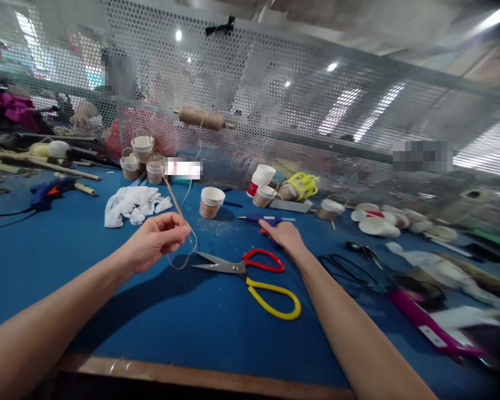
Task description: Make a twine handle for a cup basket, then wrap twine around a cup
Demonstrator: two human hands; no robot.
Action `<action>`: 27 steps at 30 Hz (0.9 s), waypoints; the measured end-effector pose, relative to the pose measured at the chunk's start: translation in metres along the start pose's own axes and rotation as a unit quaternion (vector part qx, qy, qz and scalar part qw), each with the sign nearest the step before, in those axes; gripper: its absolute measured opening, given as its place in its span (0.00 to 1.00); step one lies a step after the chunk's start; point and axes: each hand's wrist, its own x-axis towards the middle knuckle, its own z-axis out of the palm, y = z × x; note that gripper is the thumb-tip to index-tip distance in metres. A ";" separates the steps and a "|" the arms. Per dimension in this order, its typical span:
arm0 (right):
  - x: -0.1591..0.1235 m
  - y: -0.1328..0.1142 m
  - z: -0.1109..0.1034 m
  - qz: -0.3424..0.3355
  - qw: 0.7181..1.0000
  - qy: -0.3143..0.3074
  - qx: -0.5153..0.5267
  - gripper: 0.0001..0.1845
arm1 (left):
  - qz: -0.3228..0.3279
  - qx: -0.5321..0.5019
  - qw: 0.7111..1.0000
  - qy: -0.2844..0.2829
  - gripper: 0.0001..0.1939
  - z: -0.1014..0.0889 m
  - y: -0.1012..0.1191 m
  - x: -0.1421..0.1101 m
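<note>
My left hand [162,239] is closed in a pinch on a strand of brown twine [175,200]. A loose loop of the twine hangs below the fingers. On the far side of the scissors, my right hand [284,233] is closed on a blue hot glue gun [270,219], whose nozzle points left; most of its fingers are hidden. Between the hands stands a small brown cup [212,203] with a white cloth rim. Scissors [245,272] with one red and one yellow handle lie with blades parted.
Several twine-handled cups [143,147] stand at the back left, behind crumpled white cloth [131,203]. A twine spool [202,118] hangs on the perforated metal screen [250,83]. Another blue glue gun [50,191] lies left. A magenta tool [433,322] and black cable [350,269] lie right.
</note>
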 end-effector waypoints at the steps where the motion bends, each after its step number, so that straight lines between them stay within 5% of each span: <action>1: -0.001 -0.002 -0.001 -0.002 1.000 0.021 -0.015 0.25 | -0.002 0.000 1.000 -0.001 0.11 0.000 0.000 0.000; 5: -0.026 -0.019 -0.010 -0.085 0.995 0.047 -0.021 0.20 | -0.024 0.001 0.999 -0.026 0.10 0.005 0.001 -0.004; 9: -0.081 -0.046 -0.013 -0.251 0.959 -0.108 0.071 0.17 | -0.075 0.007 0.994 -0.073 0.09 0.014 -0.003 -0.012; 11: -0.109 -0.057 -0.008 -0.354 0.853 -0.296 0.244 0.21 | -0.106 0.010 0.990 -0.097 0.09 0.019 -0.007 -0.015; 12: -0.121 -0.061 -0.006 -0.374 0.807 -0.345 0.299 0.22 | -0.120 0.010 0.987 -0.110 0.10 0.020 -0.009 -0.016; 14: -0.137 -0.065 0.000 -0.388 0.763 -0.388 0.341 0.19 | -0.137 0.010 0.982 -0.128 0.09 0.023 -0.012 -0.018; 19: -0.144 -0.060 0.003 -0.382 0.777 -0.339 0.368 0.07 | -0.140 0.034 0.977 -0.158 0.06 0.025 -0.013 -0.020; 27: -0.141 -0.056 -0.002 -0.386 0.762 -0.404 0.327 0.10 | -0.158 0.112 0.964 -0.184 0.08 0.026 -0.010 -0.022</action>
